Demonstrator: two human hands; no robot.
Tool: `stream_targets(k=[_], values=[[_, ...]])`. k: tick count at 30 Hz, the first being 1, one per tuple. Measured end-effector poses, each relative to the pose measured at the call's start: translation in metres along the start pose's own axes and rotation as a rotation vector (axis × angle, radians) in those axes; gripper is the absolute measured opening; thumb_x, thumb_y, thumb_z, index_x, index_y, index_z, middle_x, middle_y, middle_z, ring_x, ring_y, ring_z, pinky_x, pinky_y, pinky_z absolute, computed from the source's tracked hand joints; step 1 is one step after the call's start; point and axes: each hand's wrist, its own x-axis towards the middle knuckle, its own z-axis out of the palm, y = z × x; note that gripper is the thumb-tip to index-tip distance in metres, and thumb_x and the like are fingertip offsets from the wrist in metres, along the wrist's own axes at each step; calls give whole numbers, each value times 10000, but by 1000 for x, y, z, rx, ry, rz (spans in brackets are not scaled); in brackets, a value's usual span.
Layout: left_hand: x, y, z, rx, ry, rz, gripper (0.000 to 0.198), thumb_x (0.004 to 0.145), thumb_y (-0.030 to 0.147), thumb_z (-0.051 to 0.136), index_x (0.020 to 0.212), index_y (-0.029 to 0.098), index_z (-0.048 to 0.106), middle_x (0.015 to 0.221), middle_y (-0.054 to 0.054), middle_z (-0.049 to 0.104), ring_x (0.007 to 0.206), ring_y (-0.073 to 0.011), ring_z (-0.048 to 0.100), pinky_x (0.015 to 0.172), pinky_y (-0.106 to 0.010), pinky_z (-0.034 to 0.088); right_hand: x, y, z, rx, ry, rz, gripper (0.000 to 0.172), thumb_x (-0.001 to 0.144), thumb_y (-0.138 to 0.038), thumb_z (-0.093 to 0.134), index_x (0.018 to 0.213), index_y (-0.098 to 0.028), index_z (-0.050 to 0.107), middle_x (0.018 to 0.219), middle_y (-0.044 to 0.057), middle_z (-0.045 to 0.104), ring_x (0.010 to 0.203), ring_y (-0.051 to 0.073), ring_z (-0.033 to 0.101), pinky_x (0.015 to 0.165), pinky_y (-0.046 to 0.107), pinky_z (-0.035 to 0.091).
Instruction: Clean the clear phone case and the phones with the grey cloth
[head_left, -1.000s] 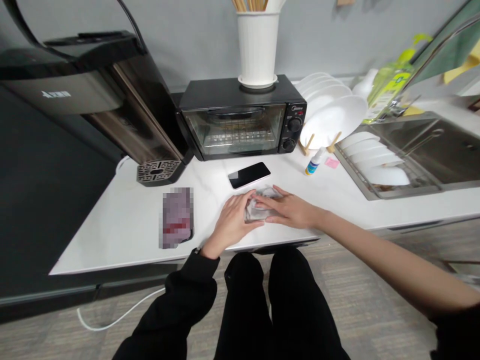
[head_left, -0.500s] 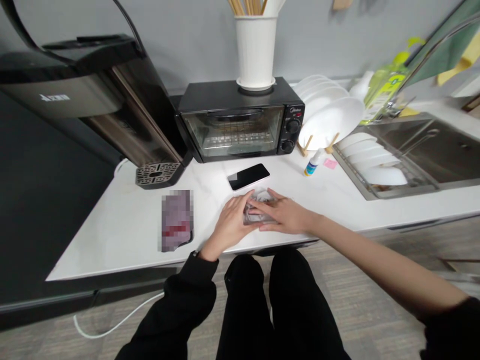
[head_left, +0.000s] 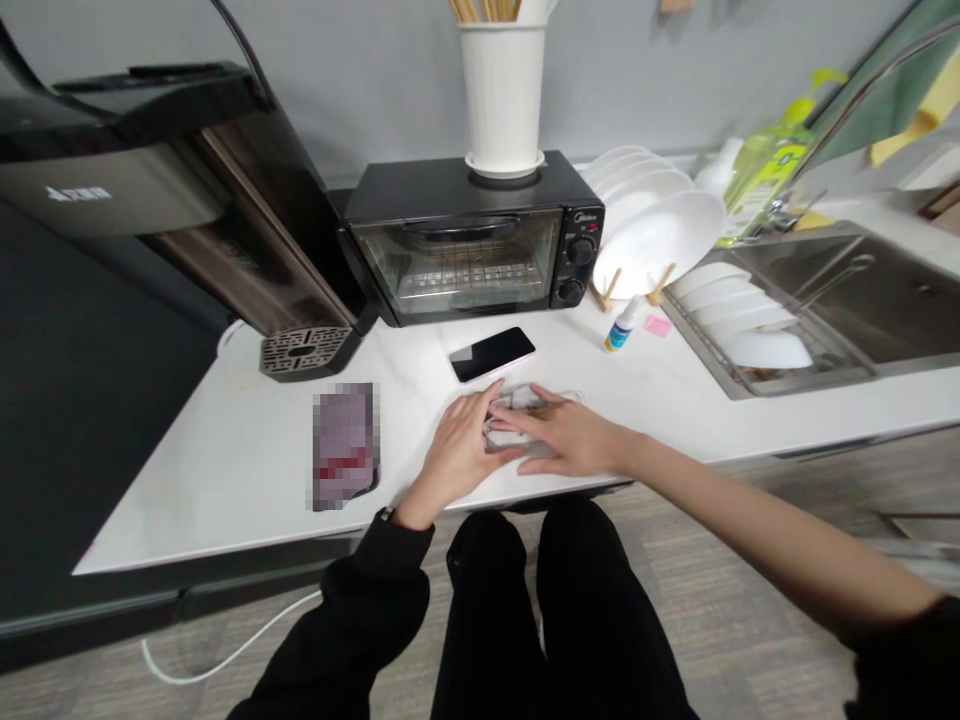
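A clear, crinkled-looking item with white parts (head_left: 517, 399) lies on the white counter (head_left: 645, 420), close to its front edge. I cannot make out what kind of thing it is. At its left end rests my left hand (head_left: 459, 440), thumb and fingers spread around it. My right hand (head_left: 574, 432) lies over its right part, fingers stretched out and apart. Both hands touch the item and cover much of it. Just beyond them is a phone (head_left: 493, 354) with a dark screen.
Behind stands a black toaster oven (head_left: 457, 260) with a white utensil pot (head_left: 504, 95) on top. A drinks machine (head_left: 247, 220) and a blurred-out purple item (head_left: 343, 440) are left. Rightward are a small bottle (head_left: 621, 327), plates (head_left: 660, 240) and a sink (head_left: 885, 290).
My right fingers have spread and shifted slightly, so more of the clear item shows, including an edge beyond the right hand. The whole view has shifted a little.
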Motion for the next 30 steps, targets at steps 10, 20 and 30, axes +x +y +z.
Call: stream_targets(k=[10, 20, 30], values=[[2, 2, 2, 15, 0, -14, 1009, 772, 436, 876, 1585, 302, 293, 1381, -53, 640, 1290, -316, 550, 1116, -493, 406, -82, 1, -28, -10, 54, 194, 798, 1021, -565, 544, 1673, -279, 183, 1392, 73, 697, 1335, 306, 626, 1307, 605, 155], [-2, 2, -2, -26, 14, -17, 942, 803, 464, 846, 1567, 286, 326, 1384, -91, 618, 1283, -315, 568, 1097, -484, 443, -12, 19, -15, -9, -4, 51, 805, 1051, -554, 492, 1683, -288, 69, 1483, 82, 627, 1421, 283, 548, 1306, 602, 120], [-1, 4, 1, -5, -13, 13, 1029, 772, 466, 872, 1597, 313, 276, 1365, -53, 640, 1280, -317, 553, 1098, -491, 421, -46, -16, -5, 76, 23, 61, 848, 1038, -573, 501, 1687, -252, 59, 1412, 89, 682, 1353, 290, 613, 1314, 578, 144]])
